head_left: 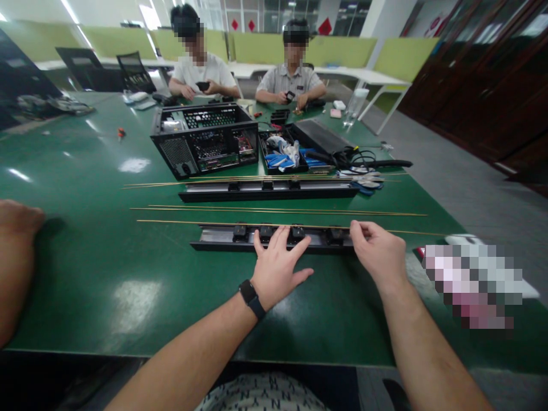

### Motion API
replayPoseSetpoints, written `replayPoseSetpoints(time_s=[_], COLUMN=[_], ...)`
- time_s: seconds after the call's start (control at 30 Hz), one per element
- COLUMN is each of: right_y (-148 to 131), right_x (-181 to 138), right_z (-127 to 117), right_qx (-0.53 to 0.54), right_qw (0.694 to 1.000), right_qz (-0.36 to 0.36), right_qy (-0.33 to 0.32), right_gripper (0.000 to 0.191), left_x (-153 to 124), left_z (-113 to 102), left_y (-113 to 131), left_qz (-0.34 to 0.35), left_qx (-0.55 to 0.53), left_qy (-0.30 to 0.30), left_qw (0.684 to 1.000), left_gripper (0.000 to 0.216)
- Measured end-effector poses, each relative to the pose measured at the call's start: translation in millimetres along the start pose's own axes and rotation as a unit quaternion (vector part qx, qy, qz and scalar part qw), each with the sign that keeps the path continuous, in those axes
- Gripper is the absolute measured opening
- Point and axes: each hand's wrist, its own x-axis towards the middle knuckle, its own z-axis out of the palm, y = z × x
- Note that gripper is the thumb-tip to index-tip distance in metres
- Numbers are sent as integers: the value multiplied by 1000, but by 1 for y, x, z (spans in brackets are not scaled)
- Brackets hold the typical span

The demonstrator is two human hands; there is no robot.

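Observation:
Close in front of me lies a long black channel rail (274, 247) with a silvery inside and several small black blocks (240, 232) along it. My left hand (277, 274), a dark watch on its wrist, rests with fingers spread over the rail's middle, touching the blocks there. At the rail's right end, my right hand (377, 248) pinches a thin brass rod (184, 222), which runs along the rail's far edge and sticks out past both ends. Part of the rod is hidden by my fingers.
Beyond lie more thin brass rods (278, 211) and a second black rail (269, 195). Further back stand an open computer case (205, 142) and a tray of gloves (282, 154). Another person's arm (15, 257) rests at left; two people (201, 74) sit opposite.

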Motion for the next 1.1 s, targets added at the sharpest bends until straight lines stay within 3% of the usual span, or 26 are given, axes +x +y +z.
replayPoseSetpoints(time_s=[1.1], right_y=[-1], right_x=[0], right_z=[0], right_qx=[10], right_qw=[1000], right_qz=[8], right_qy=[-13], right_gripper=[44], left_x=[0], left_z=[-1], left_y=[0], left_qz=[0], left_qx=[0], left_qy=[0], left_qw=[1000], left_gripper=[66])
